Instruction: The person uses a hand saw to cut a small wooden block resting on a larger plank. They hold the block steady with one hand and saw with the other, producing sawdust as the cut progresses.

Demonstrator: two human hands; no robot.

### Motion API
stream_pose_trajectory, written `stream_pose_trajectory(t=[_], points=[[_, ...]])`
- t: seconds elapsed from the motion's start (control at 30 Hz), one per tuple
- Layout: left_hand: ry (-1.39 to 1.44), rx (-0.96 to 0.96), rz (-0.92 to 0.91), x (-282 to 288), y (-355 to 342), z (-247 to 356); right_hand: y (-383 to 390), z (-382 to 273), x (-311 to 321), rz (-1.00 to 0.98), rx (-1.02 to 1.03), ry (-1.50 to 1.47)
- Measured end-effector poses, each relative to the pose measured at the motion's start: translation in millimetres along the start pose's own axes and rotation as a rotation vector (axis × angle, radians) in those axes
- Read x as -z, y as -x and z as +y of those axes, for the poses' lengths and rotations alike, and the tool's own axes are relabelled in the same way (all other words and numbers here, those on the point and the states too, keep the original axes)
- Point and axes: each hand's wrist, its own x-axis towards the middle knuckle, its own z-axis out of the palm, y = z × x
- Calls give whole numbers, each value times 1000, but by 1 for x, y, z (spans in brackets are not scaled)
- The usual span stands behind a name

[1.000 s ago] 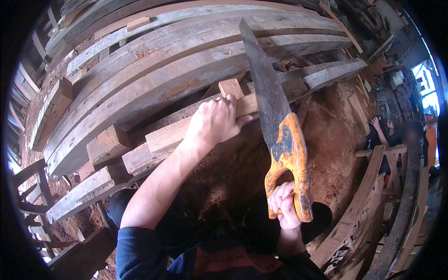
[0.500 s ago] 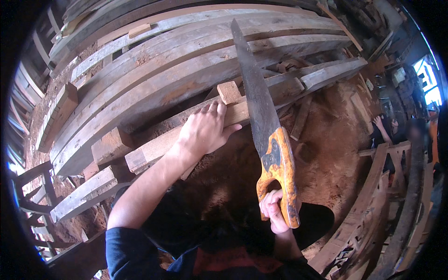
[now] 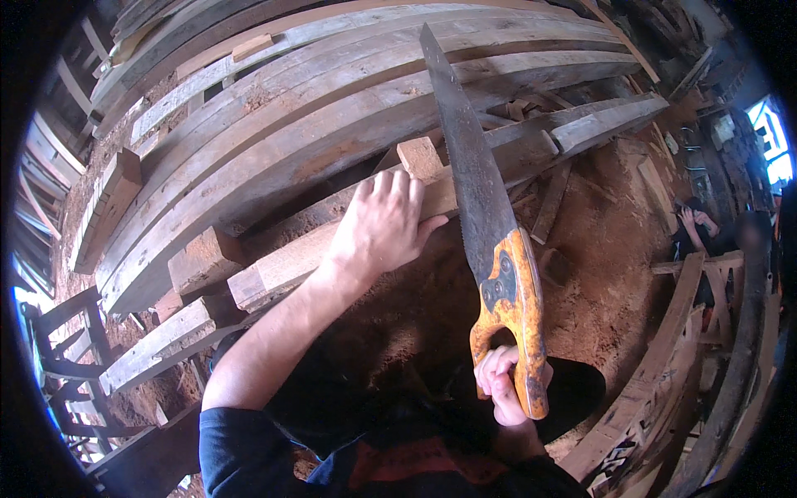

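My left hand (image 3: 380,221) lies over a squared wooden beam (image 3: 286,267), its fingers curled across the top and its thumb apart along the near side. Just beyond those fingertips a small wooden block (image 3: 421,158) rests on the wood; I cannot tell whether they touch it. In my right hand (image 3: 504,383) is the worn yellow-orange handle of a handsaw (image 3: 475,170). The saw's long dark blade points away from me, crossing the beam to the right of the block and hiding part of it.
Long weathered timbers (image 3: 332,137) lie stacked across the far side. Shorter beam ends (image 3: 203,261) jut out at the left. Reddish sawdust-like dirt (image 3: 598,274) covers the ground. At right are a wooden frame (image 3: 664,365) and another person (image 3: 701,228).
The view has shifted slightly, moving most things a little rightward. My hands keep their holds on the beam and handsaw. The other person's hands at right have come closer together.
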Motion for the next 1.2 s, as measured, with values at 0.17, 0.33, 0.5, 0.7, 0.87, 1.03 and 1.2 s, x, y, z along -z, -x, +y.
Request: stream_pose_trajectory(t=[0.17, 0.33, 0.5, 0.7, 0.87, 1.03, 1.2], points=[[54, -30, 8, -2, 0, 4, -25, 6, 3, 19, -12, 381], [56, 63, -49, 2, -1, 2, -36, 4, -7, -53, -15, 421], [80, -10, -37, -3, -3, 3, 11, -11, -15, 83, -48, 61], [87, 84, -37, -7, -3, -3, -11, -15, 19, -11, -89, 192], [113, -20, -45, -2, -5, -2, 14, 4, 13, -40, 20, 44], [89, -68, -47, -2, -5, -6, 17, 0, -3, -123, 83, 265], [82, -69, -60, -7, 1, 0, -41, 11, -12, -49, -51, 400]])
